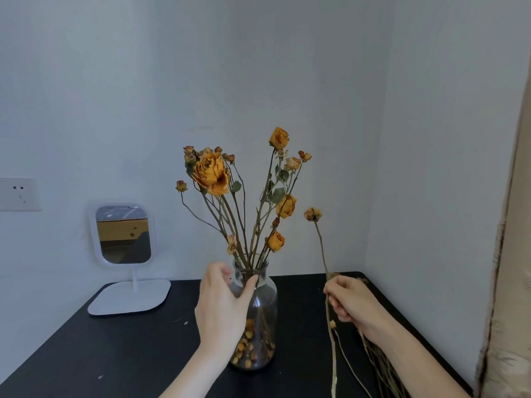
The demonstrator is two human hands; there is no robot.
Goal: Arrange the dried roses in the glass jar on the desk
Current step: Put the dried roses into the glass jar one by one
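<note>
- Steadying the jar at the tabletop's centre, the left hand curls round its neck, thumb on the near side.
- At 3 o'clock of the jar, the right hand pinches one rose by mid-stem, bloom up.
- Several roses already stand in the jar; more stems lie at 4 o'clock.
- Step in hand, I judge: adding a stem. Next calls for swinging its foot over the mouth and threading it down between brittle stalks.
- No brand, label or writing is readable.
</note>
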